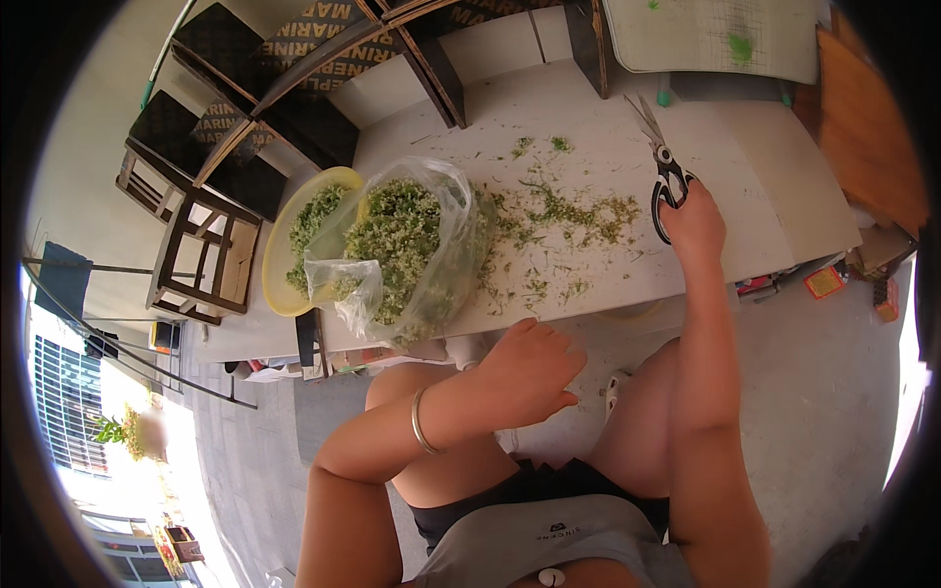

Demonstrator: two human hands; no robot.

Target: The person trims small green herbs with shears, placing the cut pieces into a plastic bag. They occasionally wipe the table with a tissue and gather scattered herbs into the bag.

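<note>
My right hand grips the black handles of a pair of scissors above the right part of a pale table; the blades are slightly apart and point away from me. My left hand, with a bangle on the wrist, is held above my lap near the table's front edge. Its fingers are curled, and whether something small is inside cannot be told. A clear plastic bag full of small pale flower heads on green stems stands at the left. Beside it, partly under the bag, a yellow basin holds more of them.
Green clippings lie scattered over the table between bag and scissors. Black plywood shelving rises along the back left, with a wooden stool at the left. A pale board stands at the back right. Small boxes lie below the right end.
</note>
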